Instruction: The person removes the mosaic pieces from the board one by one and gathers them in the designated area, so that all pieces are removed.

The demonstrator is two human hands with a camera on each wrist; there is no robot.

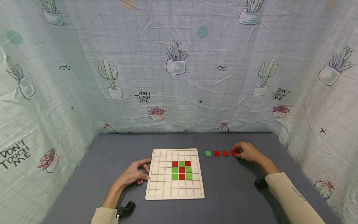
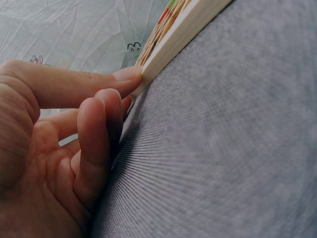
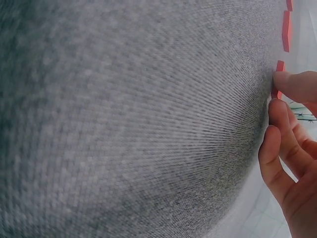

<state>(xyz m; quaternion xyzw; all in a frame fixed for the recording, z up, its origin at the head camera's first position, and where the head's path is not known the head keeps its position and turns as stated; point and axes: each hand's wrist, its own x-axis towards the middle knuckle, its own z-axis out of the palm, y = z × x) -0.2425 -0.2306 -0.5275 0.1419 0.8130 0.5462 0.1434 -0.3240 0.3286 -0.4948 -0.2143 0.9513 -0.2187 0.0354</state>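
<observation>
A square wooden grid board lies on the grey table, with a block of red and green tiles set in its cells, such as the middle red tile. My left hand touches the board's left edge with thumb and index finger; the left wrist view shows the thumb against the wooden side. To the right of the board, a row holds a green tile and several red tiles. At the row's right end my right hand pinches the last red tile, partly hidden by the fingers.
Two loose red tiles lie between the green tile and my right hand. A patterned cloth hangs behind and at both sides of the table. Each wrist carries a black camera mount.
</observation>
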